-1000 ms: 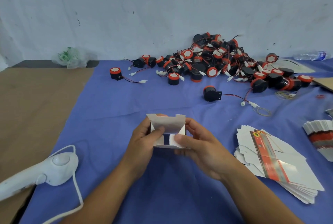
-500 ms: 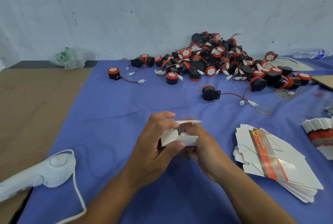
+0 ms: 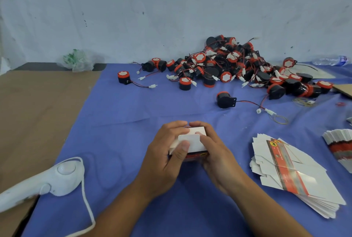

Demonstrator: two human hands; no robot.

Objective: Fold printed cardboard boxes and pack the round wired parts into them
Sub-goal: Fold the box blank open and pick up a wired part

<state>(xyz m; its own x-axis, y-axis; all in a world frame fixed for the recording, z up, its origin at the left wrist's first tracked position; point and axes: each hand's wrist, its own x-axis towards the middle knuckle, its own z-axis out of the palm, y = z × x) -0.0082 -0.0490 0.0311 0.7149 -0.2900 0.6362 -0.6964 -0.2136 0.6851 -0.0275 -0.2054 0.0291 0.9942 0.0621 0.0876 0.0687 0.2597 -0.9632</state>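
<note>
I see left hand (image 3: 165, 153) and right hand (image 3: 216, 151) both curled round one small box (image 3: 191, 142), which is gripped between them. The left thumb is pressed on its white flap. I cannot tell whether the box rests on the blue cloth (image 3: 118, 122) or is lifted. Flat box blanks (image 3: 297, 175) are stacked near the right hand. A lone round part (image 3: 224, 100) lies beyond the box. The pile of round wired parts (image 3: 234, 65) is farther back, by the wall.
</note>
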